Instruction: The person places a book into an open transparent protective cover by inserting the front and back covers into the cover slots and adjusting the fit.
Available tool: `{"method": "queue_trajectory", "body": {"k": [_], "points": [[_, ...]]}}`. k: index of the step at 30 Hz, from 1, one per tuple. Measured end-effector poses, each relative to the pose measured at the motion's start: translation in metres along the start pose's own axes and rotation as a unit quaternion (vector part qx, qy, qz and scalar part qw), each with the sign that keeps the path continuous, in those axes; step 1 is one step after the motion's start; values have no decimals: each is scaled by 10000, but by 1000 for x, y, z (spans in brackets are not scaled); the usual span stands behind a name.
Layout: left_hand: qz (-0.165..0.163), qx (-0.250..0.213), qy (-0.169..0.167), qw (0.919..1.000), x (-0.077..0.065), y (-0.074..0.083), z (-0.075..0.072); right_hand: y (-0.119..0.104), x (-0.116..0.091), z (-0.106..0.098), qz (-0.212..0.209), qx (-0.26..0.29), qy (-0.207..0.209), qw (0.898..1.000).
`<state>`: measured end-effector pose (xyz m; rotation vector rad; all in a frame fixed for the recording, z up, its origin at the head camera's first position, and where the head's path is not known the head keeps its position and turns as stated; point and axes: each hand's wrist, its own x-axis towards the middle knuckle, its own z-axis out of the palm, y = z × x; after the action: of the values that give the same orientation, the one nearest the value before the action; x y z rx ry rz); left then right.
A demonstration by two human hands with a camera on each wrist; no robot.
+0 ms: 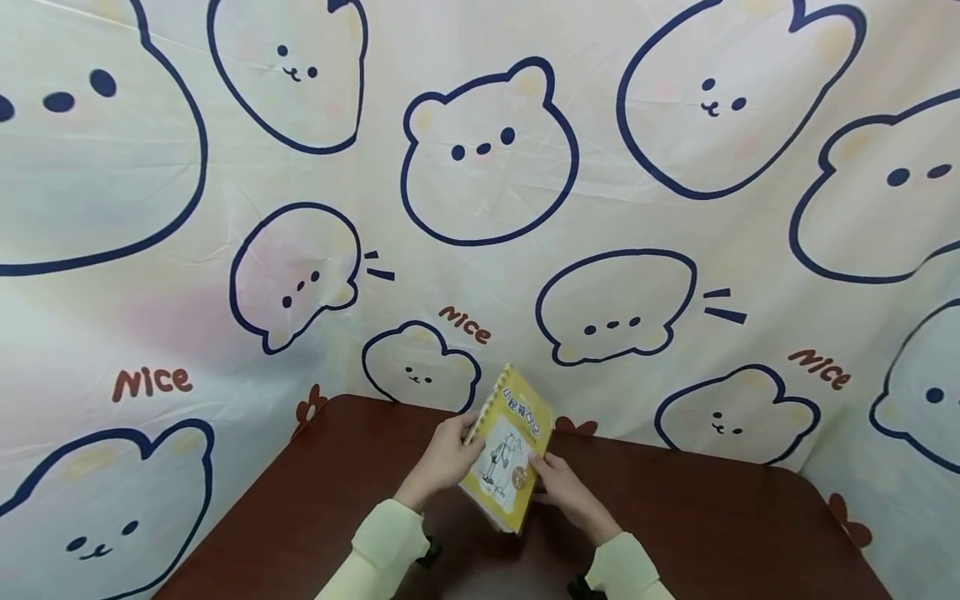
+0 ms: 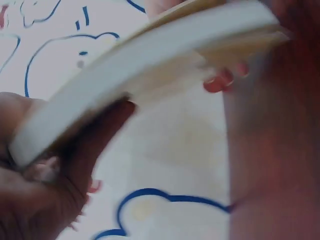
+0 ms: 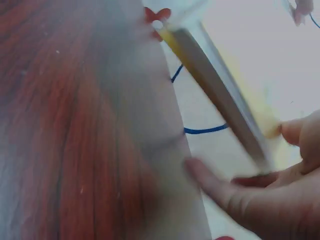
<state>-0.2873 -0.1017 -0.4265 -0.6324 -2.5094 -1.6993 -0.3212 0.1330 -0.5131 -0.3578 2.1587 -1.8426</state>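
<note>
A yellow paperback book (image 1: 501, 458) with a line-drawn figure on its cover is held up, tilted, over the table. My left hand (image 1: 444, 457) grips its left edge. On the opposite edge, my right hand (image 1: 564, 487) pinches the book with the thumb on the cover. The left wrist view shows the white page block of the book (image 2: 165, 47) bowed, with the left hand (image 2: 60, 190) wrapped around one end. Blurred in the right wrist view, the book (image 3: 220, 95) lies between the thumb and fingers of the right hand (image 3: 270, 200).
Below the book is a dark reddish-brown tabletop (image 1: 660, 517) with rounded far corners. A pale cloth (image 1: 480, 275) printed with cartoon animal outlines hangs behind the table and along its sides. Dark wrist bands (image 1: 430, 552) show near the sleeves.
</note>
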Motion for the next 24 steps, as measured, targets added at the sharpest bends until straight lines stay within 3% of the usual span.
{"method": "queue_trajectory", "body": {"k": [2,5,9,18,24], "points": [[-37,-733,-20,9973,1,-8,2,0,-3,-8,-52,336,-57,9994],[-314,-1715,-78,9847,0,-20,9,0,-9,-20,-150,518,87,9985],[-592,-2230,-167,9729,-1,-35,23,5,-19,-33,-264,356,513,9977],[-858,-1992,-133,9761,5,-49,44,12,-29,-46,-120,97,1401,9900],[-1068,-1230,108,9866,10,-52,56,12,-35,-56,261,-224,1912,9810]]}}
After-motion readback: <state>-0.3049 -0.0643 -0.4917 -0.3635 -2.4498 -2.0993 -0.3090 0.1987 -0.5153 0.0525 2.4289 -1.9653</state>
